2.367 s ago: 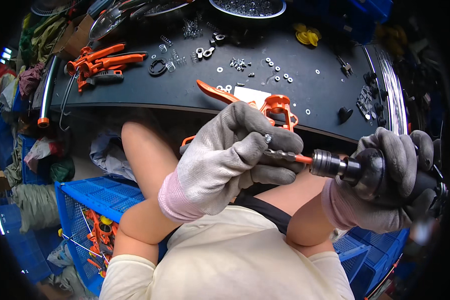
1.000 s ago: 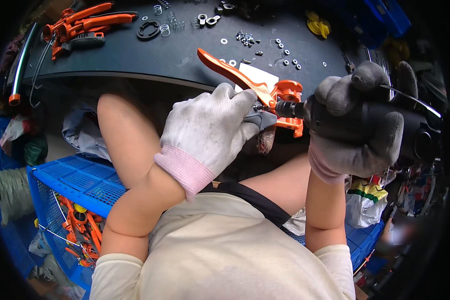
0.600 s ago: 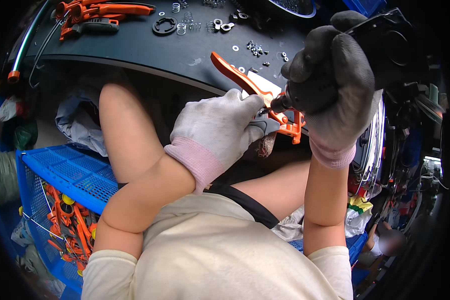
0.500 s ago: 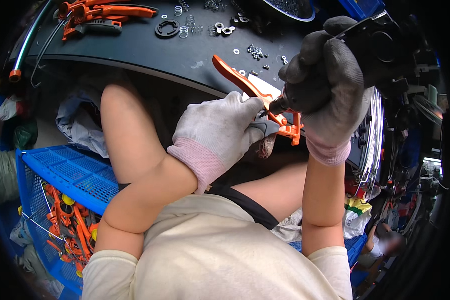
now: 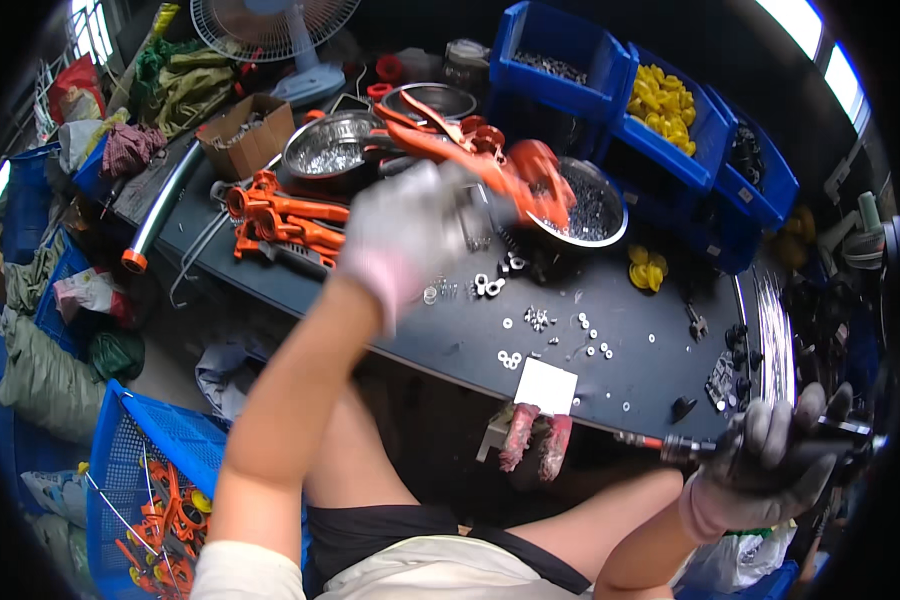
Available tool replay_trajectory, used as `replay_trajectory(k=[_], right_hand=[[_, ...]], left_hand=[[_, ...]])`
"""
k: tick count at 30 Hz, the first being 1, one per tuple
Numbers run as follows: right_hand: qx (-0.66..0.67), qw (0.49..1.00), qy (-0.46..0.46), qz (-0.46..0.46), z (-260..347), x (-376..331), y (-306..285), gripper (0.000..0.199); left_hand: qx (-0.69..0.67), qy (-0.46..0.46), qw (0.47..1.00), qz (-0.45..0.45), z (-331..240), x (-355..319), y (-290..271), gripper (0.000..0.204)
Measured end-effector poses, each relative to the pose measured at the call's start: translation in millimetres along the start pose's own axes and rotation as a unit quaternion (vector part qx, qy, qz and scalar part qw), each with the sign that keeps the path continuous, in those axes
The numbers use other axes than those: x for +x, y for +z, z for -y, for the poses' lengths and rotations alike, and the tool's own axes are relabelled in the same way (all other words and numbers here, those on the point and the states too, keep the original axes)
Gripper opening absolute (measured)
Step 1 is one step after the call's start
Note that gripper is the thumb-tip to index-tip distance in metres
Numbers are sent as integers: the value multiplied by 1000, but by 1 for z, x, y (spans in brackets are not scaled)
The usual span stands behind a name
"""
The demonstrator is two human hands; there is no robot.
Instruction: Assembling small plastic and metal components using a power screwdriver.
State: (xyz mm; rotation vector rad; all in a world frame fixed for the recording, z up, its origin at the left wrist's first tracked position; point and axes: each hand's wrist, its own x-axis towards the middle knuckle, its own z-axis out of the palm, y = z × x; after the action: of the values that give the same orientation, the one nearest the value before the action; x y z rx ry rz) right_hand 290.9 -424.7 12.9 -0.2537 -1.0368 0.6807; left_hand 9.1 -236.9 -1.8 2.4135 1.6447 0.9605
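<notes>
- Orange clamp (image 5: 515, 185), in the head view, is up over the back of the table (image 5: 440, 345), near a metal bowl (image 5: 625, 215) of small parts; blur hides whether they touch.
- Left hand (image 5: 400, 235) seems closed round the clamp's dark lower part, though I cannot tell how each finger lies. A firm grip near the middle should keep the long handle from swinging.
- Clearing the bowl's rim matters most, in my judgement; a knock could spill its contents.
- Right hand (image 5: 770, 455) is wrapped round a power screwdriver (image 5: 687, 449), well apart from the left, by the table's near right side. Its bit points leftward, so best keep it steady and clear of the knee. Whether a finger presses the trigger, I cannot tell.
- Loose screws (image 5: 540, 320) and washers (image 5: 510, 359) lie between the hands; a raised forearm would avoid sweeping them.
</notes>
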Motion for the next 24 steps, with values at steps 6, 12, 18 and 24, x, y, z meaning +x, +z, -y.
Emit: replay_trajectory(k=[6, 12, 18, 24], right_hand=[[-62, 993, -4, -95, -6, -41, -12, 53], [-35, 992, 39, -113, 22, -86, -76, 51], [-26, 977, 98, -188, 21, -98, -83, 40], [-15, 983, 129, -133, -1, -94, -61, 49]], left_hand=[[124, -52, 982, 135, 94, 152, 2, 47], [120, -68, 990, 40, 182, 114, -50, 29], [125, -200, 968, 88, 215, -4, -61, 59], [258, -35, 944, 203, 208, 14, -31, 43]])
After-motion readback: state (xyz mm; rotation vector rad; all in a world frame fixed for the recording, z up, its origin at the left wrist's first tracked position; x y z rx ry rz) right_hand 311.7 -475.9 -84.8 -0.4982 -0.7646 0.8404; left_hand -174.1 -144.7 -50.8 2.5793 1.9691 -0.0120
